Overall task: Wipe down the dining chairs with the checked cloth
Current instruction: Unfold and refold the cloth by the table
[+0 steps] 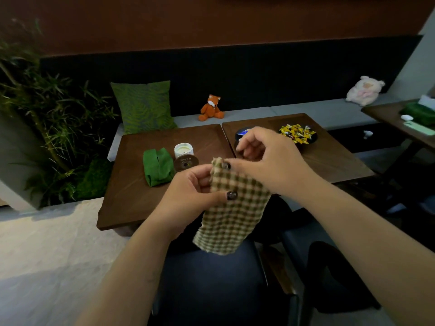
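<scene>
Both bare forearms extend forward from the lower frame edge and converge at centre. The left hand (pixel 188 196) is palm-up, its fingers curled and its thumb pressed onto the green-and-cream checked fabric cloth (pixel 231 208). The right hand (pixel 270 161) is raised above it, pinching the cloth's top corner between thumb and forefinger.

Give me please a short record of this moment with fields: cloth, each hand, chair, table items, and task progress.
cloth: checked cloth, hanging above the chair
left hand: left hand grips the cloth's side
right hand: right hand pinches its top corner
chair: dark chair below the cloth, not touched
table items: green pouch, white candle, plate of sweets
task progress: wiping not yet begun
</scene>
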Tool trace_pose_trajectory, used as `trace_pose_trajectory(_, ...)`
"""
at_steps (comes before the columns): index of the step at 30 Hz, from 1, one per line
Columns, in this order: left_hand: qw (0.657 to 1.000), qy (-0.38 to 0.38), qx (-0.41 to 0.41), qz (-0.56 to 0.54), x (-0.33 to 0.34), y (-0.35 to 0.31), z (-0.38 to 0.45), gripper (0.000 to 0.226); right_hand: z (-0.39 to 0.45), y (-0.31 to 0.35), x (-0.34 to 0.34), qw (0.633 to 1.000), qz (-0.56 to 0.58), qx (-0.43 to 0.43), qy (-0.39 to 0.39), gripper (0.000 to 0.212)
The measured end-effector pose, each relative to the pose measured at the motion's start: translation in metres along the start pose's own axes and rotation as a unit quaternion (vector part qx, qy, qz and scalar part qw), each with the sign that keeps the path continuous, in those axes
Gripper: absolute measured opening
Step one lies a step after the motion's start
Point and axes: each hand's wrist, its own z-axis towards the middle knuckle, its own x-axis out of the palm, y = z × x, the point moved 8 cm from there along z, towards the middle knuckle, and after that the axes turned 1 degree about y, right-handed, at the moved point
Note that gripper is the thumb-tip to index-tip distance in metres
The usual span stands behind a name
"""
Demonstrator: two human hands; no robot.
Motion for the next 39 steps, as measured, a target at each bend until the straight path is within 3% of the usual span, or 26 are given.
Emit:
trace_pose_trajectory(3,0.999,-0.038,0.005,0.0,-0.009,-0.001,0.002,0.041,-0.012,-0.04,0.01,0.969,0.2,0.144,0.006,0.052)
trace_pose_trajectory(6,0.998,-0.055,0.015,-0.031,-0.013,-0.007,0.005,0.042,-0.038,-0.058,0.051,0.85,0.464,0.22,0.119,0.082)
trace_pose_trajectory(8,0.996,-0.07,0.02,-0.058,-0.017,-0.011,0.007,0.043,-0.053,-0.062,0.071,0.811,0.509,0.244,0.156,0.062)
trace_pose_trajectory(10,0.993,-0.085,0.024,-0.083,-0.023,-0.012,0.01,0.039,-0.061,-0.067,0.082,0.812,0.491,0.275,0.152,0.034)
trace_pose_trajectory(12,0.987,-0.103,0.014,-0.119,-0.033,0.0,0.013,0.031,-0.061,-0.073,0.088,0.82,0.478,0.284,0.137,0.02)
trace_pose_trajectory(15,0.976,-0.117,-0.053,-0.175,-0.044,0.055,0.007,0.029,-0.053,-0.073,0.085,0.854,0.423,0.276,0.124,0.017)
trace_pose_trajectory(18,0.973,-0.076,-0.117,-0.182,-0.037,0.105,-0.006,0.024,-0.05,-0.079,0.081,0.883,0.35,0.283,0.131,0.017)
trace_pose_trajectory(21,0.975,-0.063,-0.134,-0.165,-0.03,0.115,-0.004,0.025,-0.053,-0.097,0.08,0.897,0.281,0.311,0.138,0.011)
trace_pose_trajectory(26,0.982,-0.034,-0.168,-0.078,-0.029,0.109,0.01,0.026,-0.067,-0.131,0.089,0.859,0.311,0.39,0.116,0.015)
trace_pose_trajectory(28,0.983,-0.02,-0.183,-0.023,-0.029,0.107,0.014,0.035,-0.077,-0.144,0.102,0.803,0.372,0.451,0.116,0.023)
trace_pose_trajectory(30,0.979,-0.015,-0.197,0.053,-0.029,0.111,0.019,0.044,-0.085,-0.144,0.113,0.747,0.42,0.488,0.166,0.027)
trace_pose_trajectory(31,0.977,-0.014,-0.198,0.082,-0.029,0.111,0.022,0.045,-0.088,-0.145,0.115,0.741,0.419,0.488,0.193,0.028)
trace_pose_trajectory(33,0.978,-0.022,-0.17,0.116,-0.03,0.105,0.029,0.039,-0.084,-0.145,0.109,0.761,0.395,0.468,0.216,0.029)
trace_pose_trajectory(36,0.992,-0.062,-0.043,0.104,-0.032,0.065,0.036,0.031,-0.056,-0.132,0.081,0.824,0.405,0.362,0.16,0.031)
trace_pose_trajectory(39,0.996,-0.061,0.03,0.063,-0.03,0.031,0.031,0.03,-0.034,-0.105,0.052,0.838,0.459,0.263,0.135,0.039)
